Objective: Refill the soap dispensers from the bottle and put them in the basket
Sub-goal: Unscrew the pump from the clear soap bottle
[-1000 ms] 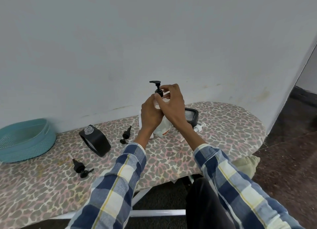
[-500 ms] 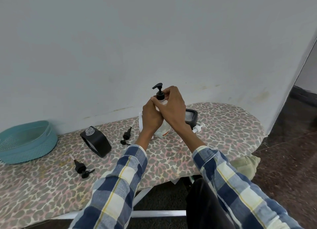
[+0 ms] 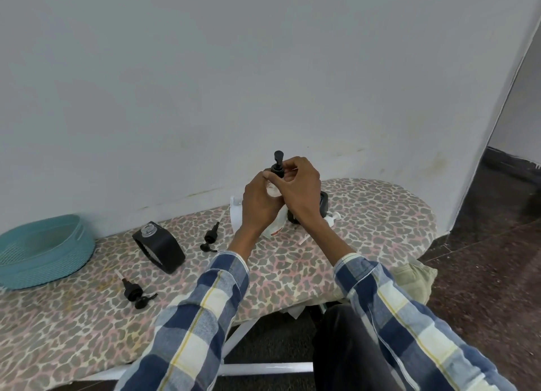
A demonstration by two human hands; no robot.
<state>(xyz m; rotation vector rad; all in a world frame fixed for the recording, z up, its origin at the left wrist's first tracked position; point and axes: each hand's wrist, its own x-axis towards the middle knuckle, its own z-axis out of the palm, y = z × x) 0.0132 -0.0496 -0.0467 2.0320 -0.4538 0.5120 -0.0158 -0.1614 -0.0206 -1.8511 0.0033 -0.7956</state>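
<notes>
Basket [image 3: 44,251] at the far left end of the ironing board [image 3: 366,215], against the wall [image 3: 263,68]. Right of it, open dispenser [image 3: 159,247] lying tilted on the board. Loose pump [image 3: 136,289] in front of that dispenser, nearer the front edge; second loose pump [image 3: 210,238] to its right. Mid-board, left hand [image 3: 259,206] and right hand [image 3: 301,188] raised together around a pump head [image 3: 277,164]. Refill bottle [image 3: 238,215] behind the left hand. Another dispenser [image 3: 323,204] behind the right wrist, white pump [image 3: 333,217] just right of it.
</notes>
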